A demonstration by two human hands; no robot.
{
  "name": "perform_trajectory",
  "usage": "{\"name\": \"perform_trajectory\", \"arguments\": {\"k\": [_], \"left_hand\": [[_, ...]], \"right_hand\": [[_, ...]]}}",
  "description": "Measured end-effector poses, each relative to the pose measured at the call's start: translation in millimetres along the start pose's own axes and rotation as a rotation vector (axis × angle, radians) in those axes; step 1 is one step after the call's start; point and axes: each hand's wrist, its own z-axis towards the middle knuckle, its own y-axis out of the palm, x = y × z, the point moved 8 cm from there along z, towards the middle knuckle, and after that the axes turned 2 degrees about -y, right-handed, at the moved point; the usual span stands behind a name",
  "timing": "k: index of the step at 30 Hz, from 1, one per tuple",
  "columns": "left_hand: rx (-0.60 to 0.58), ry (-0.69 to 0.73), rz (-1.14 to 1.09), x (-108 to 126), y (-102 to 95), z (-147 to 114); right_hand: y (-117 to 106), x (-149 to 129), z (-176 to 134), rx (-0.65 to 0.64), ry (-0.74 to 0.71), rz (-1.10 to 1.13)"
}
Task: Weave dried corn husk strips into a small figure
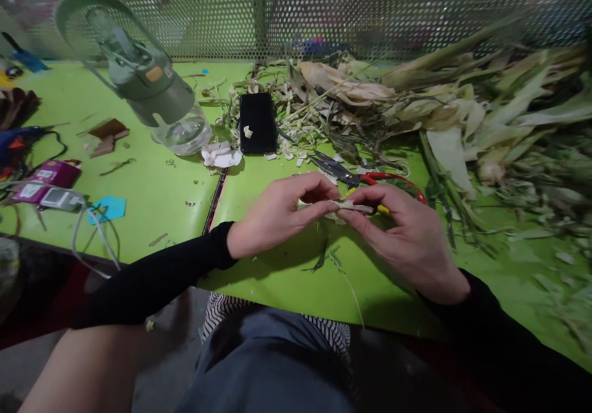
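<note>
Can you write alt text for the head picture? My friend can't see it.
A person's left hand and right hand pinch a pale strip over a green table. Beyond them lie red-handled scissors, a black phone and piled husks, with a bottle at left.

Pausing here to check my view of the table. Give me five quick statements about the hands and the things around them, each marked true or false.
1. The left hand and right hand both hold a pale strip. True.
2. The bottle stands to the left of the black phone. True.
3. The black phone is lit up. False: it is dark, with a pale scrap on it.
4. The red-handled shears lie beyond the pale strip. True.
5. The bottle stands to the right of the red-handled shears. False: it stands to their left.
</note>
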Motion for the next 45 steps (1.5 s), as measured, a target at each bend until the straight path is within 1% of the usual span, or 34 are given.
{"name": "perform_trajectory", "arguments": {"k": [2, 3, 7, 8, 10, 12, 13, 16, 17, 18, 19, 20, 21, 23, 24, 25, 27, 29, 31, 33, 36, 39, 40, 42, 45], "left_hand": [[-0.001, -0.006, 0.046, -1, -0.3, 0], [0.004, 0.002, 0.063, -1, -0.9, 0], [0.007, 0.06, 0.165, 2, -0.4, 0], [0.002, 0.075, 0.2, 3, 0.7, -1], [-0.005, 0.113, 0.279, 4, 3.7, -2], [0.01, 0.177, 0.38, 7, 7.4, -4], [0.029, 0.218, 0.441, 9, 9.2, -5], [0.083, 0.328, 0.575, 16, 14.6, -9], [0.094, 0.338, 0.568, 17, 14.7, -9], [0.096, 0.323, 0.525, 17, 13.7, -9], [0.089, 0.282, 0.45, 15, 11.7, -7], [0.074, 0.218, 0.354, 11, 9.4, -5], [0.051, 0.139, 0.248, 5, 7.4, -3], [-0.027, -0.034, 0.055, -8, 7.6, 0], [-0.066, -0.114, -0.019, -14, 9.0, 0], [-0.095, -0.181, -0.078, -19, 10.4, 0], [-0.114, -0.262, -0.156, -25, 12.1, -1], [-0.079, -0.263, -0.188, -25, 11.4, -1], [-0.023, -0.217, -0.165, -22, 9.7, -1], [0.009, -0.187, -0.132, -21, 10.0, -2], [-0.024, -0.223, -0.198, -26, 16.1, -3], [-0.06, -0.274, -0.312, -33, 21.6, -3], [-0.059, -0.265, -0.33, -33, 21.9, -3], [-0.04, -0.213, -0.318, -30, 20.6, -2], [0.021, -0.126, -0.191, -22, 15.8, -3]], "right_hand": [[-2, 0, 0, 0.036, -0.001, -0.018], [-3, -2, 0, 0.047, -0.031, -0.037], [-3, -15, 0, 0.071, -0.237, -0.138], [-3, -16, -1, 0.076, -0.262, -0.159], [-3, -17, 0, 0.076, -0.259, -0.174], [-4, -13, 1, 0.05, -0.181, -0.127], [-3, -10, 2, 0.021, -0.111, -0.073], [7, 6, 0, -0.143, 0.184, 0.179], [11, 10, -2, -0.186, 0.264, 0.246], [13, 12, -4, -0.201, 0.309, 0.276], [11, 13, -4, -0.186, 0.308, 0.26], [8, 11, -2, -0.151, 0.259, 0.205], [4, 7, -1, -0.109, 0.178, 0.123], [0, -6, 1, -0.047, -0.037, -0.058], [1, -12, 0, -0.036, -0.133, -0.135], [2, -16, -1, -0.038, -0.2, -0.192], [5, -19, -2, -0.04, -0.239, -0.248], [6, -16, -1, -0.029, -0.196, -0.224], [6, -13, -1, -0.011, -0.146, -0.187], [5, -13, -2, 0.011, -0.155, -0.197], [5, -18, -4, 0.021, -0.232, -0.299], [8, -17, -4, -0.033, -0.221, -0.346], [8, -16, -3, -0.04, -0.21, -0.335], [5, -17, -3, -0.011, -0.202, -0.297], [-1, -21, -3, 0.081, -0.218, -0.258]]}}
